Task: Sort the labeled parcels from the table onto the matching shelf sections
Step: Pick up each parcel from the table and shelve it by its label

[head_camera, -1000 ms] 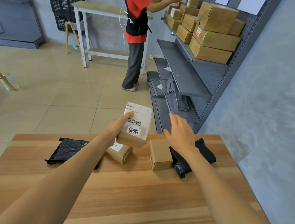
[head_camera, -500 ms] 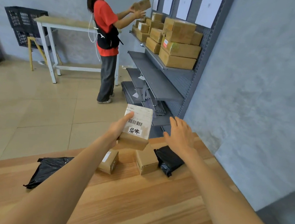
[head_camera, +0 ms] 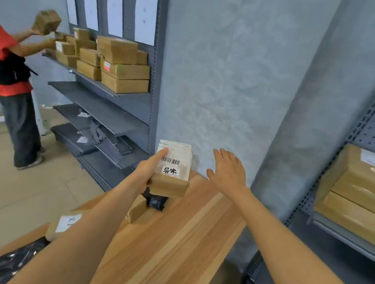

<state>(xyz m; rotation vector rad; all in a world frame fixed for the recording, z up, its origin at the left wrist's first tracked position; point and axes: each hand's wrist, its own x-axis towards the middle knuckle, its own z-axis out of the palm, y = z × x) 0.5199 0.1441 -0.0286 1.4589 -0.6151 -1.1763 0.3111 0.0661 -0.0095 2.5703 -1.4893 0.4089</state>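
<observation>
Now the view has swung right since a moment ago: a second shelf with wrapped boxes has come into sight, so I judge the person is turning to find the matching section. The left hand grips the parcel above the table's far end, label up, long axis pointing away toward the wall. The right hand hovers beside it, fingers spread, holding nothing.

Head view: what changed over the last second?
The view swung right: a second shelf of boxes is now in sight, and the table parcels slid to lower left. The other person is now at the left edge. Unchanged: left hand holds the labeled box, right hand open and empty.
</observation>
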